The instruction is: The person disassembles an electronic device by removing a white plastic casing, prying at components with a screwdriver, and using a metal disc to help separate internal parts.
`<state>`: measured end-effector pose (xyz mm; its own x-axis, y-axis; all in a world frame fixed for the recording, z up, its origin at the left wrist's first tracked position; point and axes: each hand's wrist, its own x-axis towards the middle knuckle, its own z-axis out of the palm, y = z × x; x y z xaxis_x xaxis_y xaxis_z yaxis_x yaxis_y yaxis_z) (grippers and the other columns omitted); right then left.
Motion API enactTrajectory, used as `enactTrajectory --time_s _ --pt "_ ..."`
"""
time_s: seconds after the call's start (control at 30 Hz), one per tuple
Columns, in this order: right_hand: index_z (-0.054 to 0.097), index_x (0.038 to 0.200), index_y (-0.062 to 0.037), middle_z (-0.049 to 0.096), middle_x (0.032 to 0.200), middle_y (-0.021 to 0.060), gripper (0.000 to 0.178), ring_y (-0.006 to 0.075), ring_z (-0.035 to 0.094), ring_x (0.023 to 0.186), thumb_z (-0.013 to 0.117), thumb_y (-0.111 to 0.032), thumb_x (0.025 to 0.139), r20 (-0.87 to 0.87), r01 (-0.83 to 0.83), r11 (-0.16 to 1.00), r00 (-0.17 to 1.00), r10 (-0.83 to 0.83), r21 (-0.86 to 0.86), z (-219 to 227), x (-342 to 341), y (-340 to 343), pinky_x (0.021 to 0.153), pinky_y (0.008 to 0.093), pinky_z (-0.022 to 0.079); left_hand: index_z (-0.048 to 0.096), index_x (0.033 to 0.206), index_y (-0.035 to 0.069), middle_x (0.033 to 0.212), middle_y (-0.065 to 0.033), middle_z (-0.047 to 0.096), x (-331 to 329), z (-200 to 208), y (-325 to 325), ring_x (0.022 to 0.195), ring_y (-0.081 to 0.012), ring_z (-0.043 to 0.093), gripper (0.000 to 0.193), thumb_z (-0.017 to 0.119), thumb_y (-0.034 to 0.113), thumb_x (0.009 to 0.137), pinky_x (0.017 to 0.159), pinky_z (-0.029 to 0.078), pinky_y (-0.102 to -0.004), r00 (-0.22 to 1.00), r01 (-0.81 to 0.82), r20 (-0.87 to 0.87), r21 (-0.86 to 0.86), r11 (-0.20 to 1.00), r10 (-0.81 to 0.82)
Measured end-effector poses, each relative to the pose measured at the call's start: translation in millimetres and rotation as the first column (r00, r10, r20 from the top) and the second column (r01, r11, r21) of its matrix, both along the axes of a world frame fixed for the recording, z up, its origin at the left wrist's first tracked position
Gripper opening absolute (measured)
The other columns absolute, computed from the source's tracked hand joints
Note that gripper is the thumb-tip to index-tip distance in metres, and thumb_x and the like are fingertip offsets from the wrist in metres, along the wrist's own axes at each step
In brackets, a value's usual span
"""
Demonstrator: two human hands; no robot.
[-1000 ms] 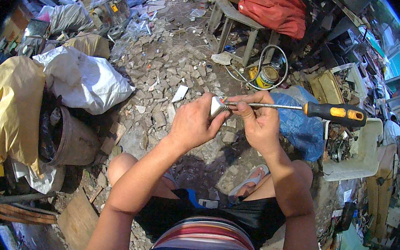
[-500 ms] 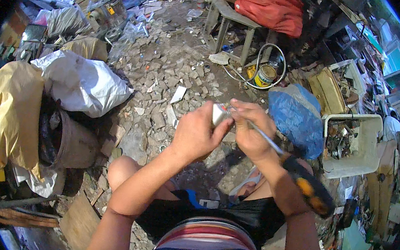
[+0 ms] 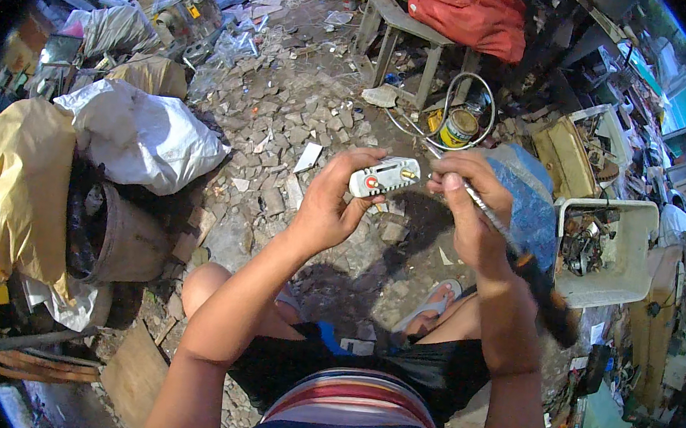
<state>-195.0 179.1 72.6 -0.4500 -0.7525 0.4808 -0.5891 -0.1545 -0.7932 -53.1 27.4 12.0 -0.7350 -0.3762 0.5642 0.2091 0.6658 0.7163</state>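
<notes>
Only a narrow gap lies between the white device (image 3: 384, 177) and the right fingers (image 3: 450, 166), with the screwdriver (image 3: 529, 269) slanting across the right side. Ahead, low rubble (image 3: 293, 127) leaves open room up to the bench (image 3: 398, 20). The white sack (image 3: 144, 137) and bucket (image 3: 138, 236) block the left; the blue sheet (image 3: 537, 183) and pale bin (image 3: 628, 250), the right

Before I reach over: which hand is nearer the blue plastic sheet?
Right. The right hand, holding a screwdriver, overlaps the blue plastic sheet's left side in view; the left hand, gripping the white casing, is farther left.
</notes>
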Motion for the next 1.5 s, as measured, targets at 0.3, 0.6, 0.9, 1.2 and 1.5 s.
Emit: enactTrajectory --time_s 0.3,0.6,0.9,1.2,1.5 --pt "0.051 0.081 -0.0074 0.064 0.095 0.0076 0.028 0.0279 0.058 0.085 0.075 -0.005 0.068 -0.352 -0.142 0.989 0.928 0.123 -0.028 -3 18 -5 0.075 0.0366 0.045 0.051 0.109 0.005 0.113 -0.0141 0.058 0 4 5 0.103 -0.0347 0.055 0.044 0.066 0.000 0.068 0.087 0.044 -0.0430 0.998 -0.066 -0.007 -0.194 0.979 0.065" --pt "0.054 0.083 -0.0057 0.057 0.085 0.0114 0.018 0.0336 0.056 0.084 0.067 -0.008 0.071 -0.412 -0.124 0.990 0.900 0.144 0.074 -23 17 -12 0.074 0.0425 0.046 0.056 0.107 0.006 0.111 -0.0123 0.058 5 13 9 0.103 -0.0339 0.054 0.045 0.063 -0.002 0.063 0.088 0.043 -0.0425 0.964 -0.086 0.201 -0.386 0.918 0.175" --pt "0.057 0.099 -0.0075 0.059 0.095 0.0105 0.035 0.0321 0.057 0.091 0.071 -0.013 0.067 -0.359 -0.297 0.952 0.882 0.305 0.081 -37 6 -18 0.078 0.0426 0.046 0.054 0.098 0.003 0.094 -0.0187 0.056 9 17 9 0.091 -0.0426 0.053 0.033 0.066 0.002 0.067 0.074 0.043 -0.0454 0.884 0.050 0.459 -0.271 0.961 0.084" --pt "0.054 0.102 -0.0063 0.059 0.093 0.0117 0.040 0.0336 0.055 0.094 0.071 -0.015 0.068 -0.304 -0.361 0.932 0.884 0.356 0.040 -53 8 -15 0.081 0.0430 0.045 0.056 0.099 0.007 0.087 -0.0181 0.058 10 32 15 0.080 -0.0401 0.056 0.029 0.068 0.009 0.073 0.067 0.045 -0.0446 0.788 0.185 0.615 -0.182 0.966 -0.036" --pt "0.054 0.102 -0.0078 0.057 0.100 0.0119 0.043 0.0329 0.053 0.096 0.072 -0.019 0.065 -0.260 -0.325 0.944 0.908 0.329 0.061 -67 12 -29 0.084 0.0436 0.043 0.056 0.111 0.007 0.098 -0.0198 0.058 16 18 3 0.092 -0.0424 0.055 0.041 0.069 0.021 0.075 0.077 0.046 -0.0447 0.749 0.150 0.661 -0.112 0.982 -0.039"
